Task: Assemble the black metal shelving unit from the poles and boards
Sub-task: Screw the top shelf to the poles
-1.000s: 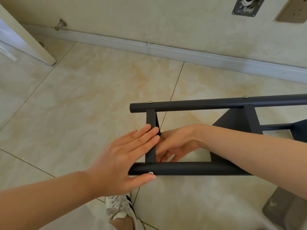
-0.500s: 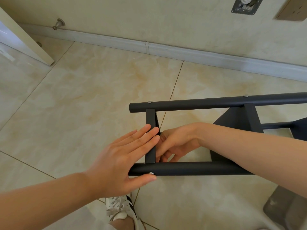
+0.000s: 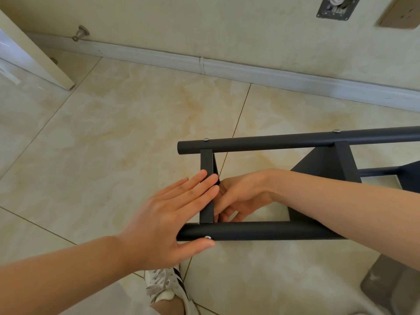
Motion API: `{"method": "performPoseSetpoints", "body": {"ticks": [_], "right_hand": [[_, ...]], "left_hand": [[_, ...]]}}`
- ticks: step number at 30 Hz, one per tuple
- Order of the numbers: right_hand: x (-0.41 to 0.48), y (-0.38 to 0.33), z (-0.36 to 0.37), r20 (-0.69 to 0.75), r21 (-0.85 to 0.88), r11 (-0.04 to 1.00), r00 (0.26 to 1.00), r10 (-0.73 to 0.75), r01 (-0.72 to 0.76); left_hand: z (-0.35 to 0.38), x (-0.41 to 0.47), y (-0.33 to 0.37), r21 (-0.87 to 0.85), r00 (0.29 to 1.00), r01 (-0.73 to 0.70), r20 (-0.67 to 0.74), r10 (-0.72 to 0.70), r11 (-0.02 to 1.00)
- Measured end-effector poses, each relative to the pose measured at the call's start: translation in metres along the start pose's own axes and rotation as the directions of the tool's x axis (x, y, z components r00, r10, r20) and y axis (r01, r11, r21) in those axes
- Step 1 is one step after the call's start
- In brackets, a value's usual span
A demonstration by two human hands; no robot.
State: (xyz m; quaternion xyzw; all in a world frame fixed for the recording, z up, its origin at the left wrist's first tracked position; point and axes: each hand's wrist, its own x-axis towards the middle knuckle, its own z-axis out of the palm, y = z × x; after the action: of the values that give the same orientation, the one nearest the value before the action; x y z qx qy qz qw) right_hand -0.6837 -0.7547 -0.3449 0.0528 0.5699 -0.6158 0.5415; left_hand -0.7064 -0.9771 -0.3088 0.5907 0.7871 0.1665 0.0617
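Board btwn L hand, R hand

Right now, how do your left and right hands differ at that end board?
The left hand lies flat, fingers straight, on the end board's outer face; the right hand curls its fingers on the inner side. The left hand sits outside the board; the right hand reaches inside, its arm crossing the near pole. Both meet at the same board.
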Motion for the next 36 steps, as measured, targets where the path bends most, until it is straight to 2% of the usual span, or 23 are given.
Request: {"method": "performPoseSetpoints", "body": {"ticks": [3, 9, 15, 25, 36], "right_hand": [[0.002, 0.0, 0.003, -0.033, -0.026, 1.0, 0.999, 0.007, -0.008], [-0.003, 0.001, 0.0, 0.005, 0.002, 1.0, 1.0, -0.018, 0.018], [0.001, 0.002, 0.002, -0.045, -0.029, 0.999, 0.999, -0.027, 0.026], [-0.001, 0.001, 0.0, -0.031, -0.005, 0.999, 0.998, -0.045, 0.045], [-0.018, -0.005, 0.007, -0.088, -0.06, 0.998, 0.995, -0.043, 0.038]], "left_hand": [[0.0, 0.0, 0.0, 0.002, 1.0, -0.002, 0.0, 0.002, 1.0], [0.0, 0.001, -0.001, 0.001, 1.0, -0.001, -0.002, 0.001, 1.0], [-0.001, 0.0, -0.001, 0.008, 1.0, -0.003, 0.0, 0.003, 1.0], [-0.001, 0.002, -0.001, 0.011, 1.0, -0.014, -0.019, 0.015, 1.0], [-0.009, 0.003, 0.001, 0.032, 0.993, 0.042, 0.111, -0.045, 0.999]]}}
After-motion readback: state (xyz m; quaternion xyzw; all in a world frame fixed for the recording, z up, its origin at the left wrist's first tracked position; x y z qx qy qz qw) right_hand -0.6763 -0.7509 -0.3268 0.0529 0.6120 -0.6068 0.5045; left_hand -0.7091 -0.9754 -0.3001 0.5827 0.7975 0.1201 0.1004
